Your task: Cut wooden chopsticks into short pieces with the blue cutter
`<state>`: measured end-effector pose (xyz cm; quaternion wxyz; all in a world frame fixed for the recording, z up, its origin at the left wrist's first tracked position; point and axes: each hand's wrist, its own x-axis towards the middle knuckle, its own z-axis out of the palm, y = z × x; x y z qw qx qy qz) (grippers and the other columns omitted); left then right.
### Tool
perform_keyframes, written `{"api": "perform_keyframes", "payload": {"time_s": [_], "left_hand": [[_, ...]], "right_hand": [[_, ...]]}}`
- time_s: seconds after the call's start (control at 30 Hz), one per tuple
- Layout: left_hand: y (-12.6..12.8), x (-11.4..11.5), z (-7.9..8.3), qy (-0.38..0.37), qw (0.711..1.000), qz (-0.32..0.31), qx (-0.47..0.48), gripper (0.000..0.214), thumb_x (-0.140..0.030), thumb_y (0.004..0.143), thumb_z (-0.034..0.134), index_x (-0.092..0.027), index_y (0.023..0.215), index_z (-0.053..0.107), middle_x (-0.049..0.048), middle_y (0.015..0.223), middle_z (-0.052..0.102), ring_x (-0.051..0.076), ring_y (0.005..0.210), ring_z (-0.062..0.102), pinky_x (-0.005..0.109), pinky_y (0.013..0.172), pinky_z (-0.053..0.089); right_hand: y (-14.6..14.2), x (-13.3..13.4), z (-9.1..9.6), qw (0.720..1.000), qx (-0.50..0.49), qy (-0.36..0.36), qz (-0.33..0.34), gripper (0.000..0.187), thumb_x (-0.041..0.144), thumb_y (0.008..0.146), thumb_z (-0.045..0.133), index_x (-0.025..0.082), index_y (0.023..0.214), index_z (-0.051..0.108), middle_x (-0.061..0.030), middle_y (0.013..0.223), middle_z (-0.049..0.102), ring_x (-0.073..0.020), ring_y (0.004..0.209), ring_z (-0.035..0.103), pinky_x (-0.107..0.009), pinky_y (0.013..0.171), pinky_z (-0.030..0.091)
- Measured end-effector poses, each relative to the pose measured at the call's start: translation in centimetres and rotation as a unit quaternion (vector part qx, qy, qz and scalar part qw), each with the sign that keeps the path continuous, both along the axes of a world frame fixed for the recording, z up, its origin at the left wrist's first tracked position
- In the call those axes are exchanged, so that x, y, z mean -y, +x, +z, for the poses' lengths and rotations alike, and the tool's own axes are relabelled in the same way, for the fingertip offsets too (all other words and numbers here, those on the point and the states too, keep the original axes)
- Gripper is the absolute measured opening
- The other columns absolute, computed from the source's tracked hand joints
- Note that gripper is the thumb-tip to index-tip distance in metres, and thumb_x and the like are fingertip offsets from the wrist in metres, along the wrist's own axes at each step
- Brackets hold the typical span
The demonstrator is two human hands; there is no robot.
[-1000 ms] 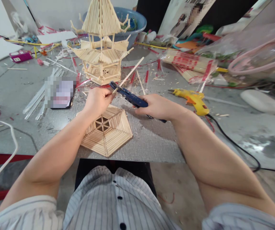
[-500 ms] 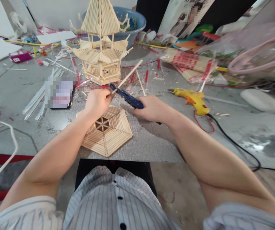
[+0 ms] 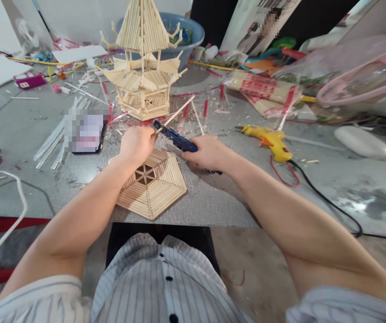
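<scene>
My left hand (image 3: 136,143) is closed round the near end of a thin wooden stick (image 3: 178,111) that slants up to the right. My right hand (image 3: 204,152) grips the handles of blue cutters (image 3: 176,137), whose jaws sit on the stick just past my left fingers. Below my left wrist lies a flat hexagonal roof panel (image 3: 154,183) made of glued sticks. Behind my hands stands a tiered stick pagoda (image 3: 142,58).
A yellow glue gun (image 3: 269,140) with a black cord lies to the right. A phone (image 3: 85,132) and loose sticks lie to the left. Packs of sticks (image 3: 263,87), a blue basin (image 3: 184,29) and clutter fill the back. The table edge runs close to my lap.
Both hands and the cutters have shifted slightly left and toward the pagoda. The stick stays held in the jaws at a lower slant.
</scene>
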<state>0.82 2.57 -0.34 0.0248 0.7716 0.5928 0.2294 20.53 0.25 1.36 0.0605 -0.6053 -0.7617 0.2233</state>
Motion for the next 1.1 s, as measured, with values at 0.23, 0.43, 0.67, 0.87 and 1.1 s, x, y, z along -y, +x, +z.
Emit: {"api": "perform_keyframes", "payload": {"time_s": [0.23, 0.43, 0.67, 0.87, 1.1], "left_hand": [[0.0, -0.4, -0.7, 0.013, 1.000, 0.004, -0.003, 0.017, -0.023, 0.081, 0.057, -0.021, 0.068, 0.069, 0.0079, 0.066, 0.067, 0.024, 0.075, 0.065, 0.035, 0.070, 0.047], [0.5, -0.3, -0.4, -0.018, 0.996, 0.021, -0.083, 0.021, -0.022, 0.082, 0.053, -0.018, 0.076, 0.073, 0.0117, 0.074, 0.071, 0.027, 0.078, 0.067, 0.037, 0.070, 0.050], [1.0, 0.3, 1.0, -0.103, 0.981, 0.048, -0.154, 0.035, -0.025, 0.090, 0.042, -0.015, 0.102, 0.073, 0.0153, 0.102, 0.073, 0.029, 0.100, 0.067, 0.040, 0.085, 0.051], [0.9, 0.2, 0.7, -0.104, 0.982, 0.047, -0.148, 0.033, -0.027, 0.091, 0.044, -0.015, 0.103, 0.073, 0.0159, 0.104, 0.072, 0.028, 0.100, 0.067, 0.039, 0.087, 0.051], [0.8, 0.0, 0.6, -0.100, 0.984, 0.050, -0.136, 0.034, -0.026, 0.091, 0.044, -0.015, 0.106, 0.073, 0.0158, 0.106, 0.072, 0.028, 0.101, 0.067, 0.039, 0.086, 0.051]], "right_hand": [[-0.5, -0.5, 0.1, 0.998, -0.003, -0.053, -0.017, 0.023, 0.029, 0.082, 0.055, 0.020, 0.062, 0.050, -0.0010, 0.052, 0.058, -0.0139, 0.051, 0.056, -0.026, 0.055, 0.038], [-1.1, -0.8, 0.0, 0.991, -0.036, -0.121, -0.048, 0.049, 0.054, 0.089, 0.050, 0.019, 0.055, 0.050, -0.0031, 0.051, 0.058, -0.0111, 0.042, 0.054, -0.025, 0.054, 0.044], [-1.4, -1.1, -0.2, 0.985, -0.062, -0.124, -0.106, 0.075, 0.073, 0.090, 0.017, 0.018, 0.053, 0.052, -0.0092, 0.055, 0.062, -0.0140, 0.041, 0.055, -0.032, 0.057, 0.051], [-1.8, -0.9, -0.1, 0.986, -0.043, -0.114, -0.117, 0.073, 0.069, 0.093, 0.018, 0.019, 0.052, 0.052, -0.0095, 0.052, 0.059, -0.0164, 0.045, 0.059, -0.033, 0.061, 0.052], [-1.8, -1.2, -0.8, 0.990, -0.025, -0.095, -0.105, 0.076, 0.070, 0.092, 0.016, 0.019, 0.052, 0.055, -0.0090, 0.050, 0.059, -0.0163, 0.045, 0.057, -0.034, 0.065, 0.051]]}}
